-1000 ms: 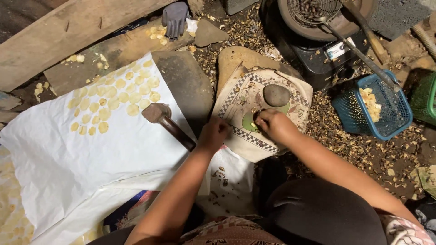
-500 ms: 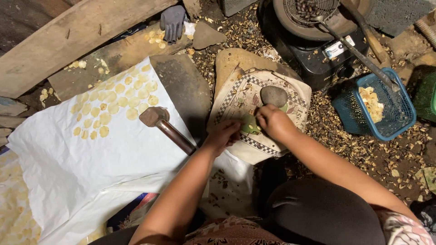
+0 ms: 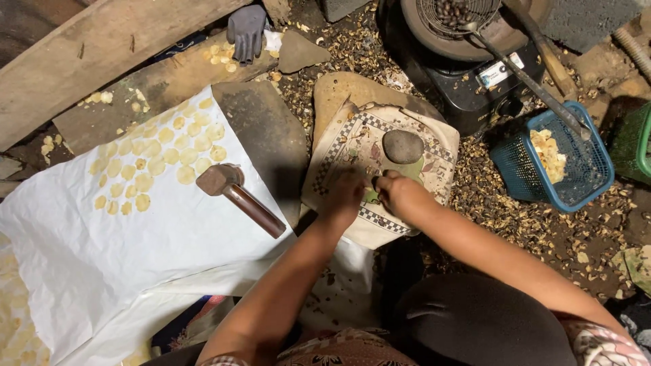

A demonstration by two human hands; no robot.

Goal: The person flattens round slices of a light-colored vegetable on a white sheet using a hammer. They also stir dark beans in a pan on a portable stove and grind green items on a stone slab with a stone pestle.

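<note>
Two hands [image 3: 371, 193] hiding something green [image 3: 409, 171]

Two bare arms reach forward from the bottom of the view, forearms converging. The left hand [image 3: 347, 195] and right hand [image 3: 395, 193] sit close together, almost touching, both palm down. Fingers of each curl inward toward the small gap between them, fingertips pinched low.

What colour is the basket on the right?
Blue basket, seen in the head view.
</note>
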